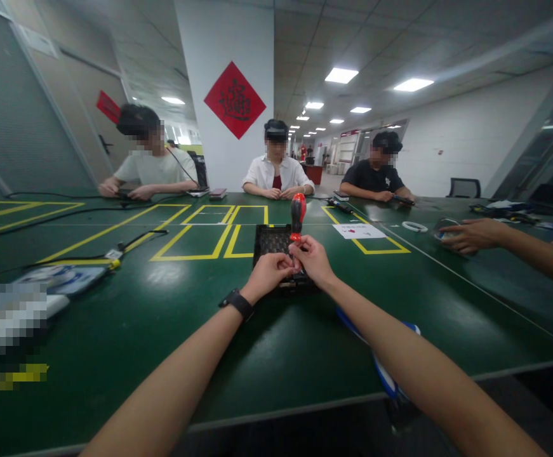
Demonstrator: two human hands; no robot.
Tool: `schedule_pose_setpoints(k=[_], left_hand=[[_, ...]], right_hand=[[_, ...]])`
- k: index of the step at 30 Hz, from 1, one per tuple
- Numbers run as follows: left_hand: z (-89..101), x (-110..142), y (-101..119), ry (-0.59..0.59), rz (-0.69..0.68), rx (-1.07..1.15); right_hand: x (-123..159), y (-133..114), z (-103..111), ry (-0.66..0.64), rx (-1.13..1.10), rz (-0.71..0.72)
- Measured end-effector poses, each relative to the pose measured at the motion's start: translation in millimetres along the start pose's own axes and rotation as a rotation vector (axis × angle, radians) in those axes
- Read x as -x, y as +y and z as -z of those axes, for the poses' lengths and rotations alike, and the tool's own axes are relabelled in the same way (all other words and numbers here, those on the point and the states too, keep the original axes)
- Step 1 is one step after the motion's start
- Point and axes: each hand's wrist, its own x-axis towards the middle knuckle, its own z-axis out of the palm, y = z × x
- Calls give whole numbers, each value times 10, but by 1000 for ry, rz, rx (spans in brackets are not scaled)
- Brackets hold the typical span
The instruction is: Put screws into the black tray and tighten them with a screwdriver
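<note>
A screwdriver (298, 212) with a red and black handle stands nearly upright over an open black case (271, 240) on the green table. My right hand (315, 259) is closed around the lower part of the screwdriver, just below its handle. Beside it, my left hand (270, 274) is closed, thumb and fingers pinched together close to the screwdriver's lower end. What lies between those fingertips is hidden. The case shows a bumpy, patterned inside; both hands cover much of its near side. A black band (238, 304) is on my left wrist.
Yellow tape outlines (185, 257) mark the green table (162, 355). A white sheet (359, 231) lies right of the case, a blue-and-white item (385, 374) under my right forearm. Cables (138, 238) run at left. Several people sit around; a co-worker's hand (469, 236) reaches in at right.
</note>
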Motion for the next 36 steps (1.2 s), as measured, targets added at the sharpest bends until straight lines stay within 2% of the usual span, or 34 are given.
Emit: schedule_pose_setpoints(k=[4,9,16,21,28,31,36], left_hand=[[18,8,20,-25,-48,-37],[23,5,23,-71,-70,32],[-9,3,2,-55,25,171],[-16,5,-10,-29,6,127],[-2,4,2,-71,-26,143],[5,10,18,-73,-48,169],[-9,8,14,-45,-9,177]], right_hand=[[-23,16,25,-22,8,-1],[-33,22,53,-80,1,0],[-9,4,42,-28,-4,2],[8,-11,25,-28,-16,-4],[-17,-1,40,-86,2,-24],[-28,2,44,-69,16,-9],[-19,-13,31,-47,-5,-6]])
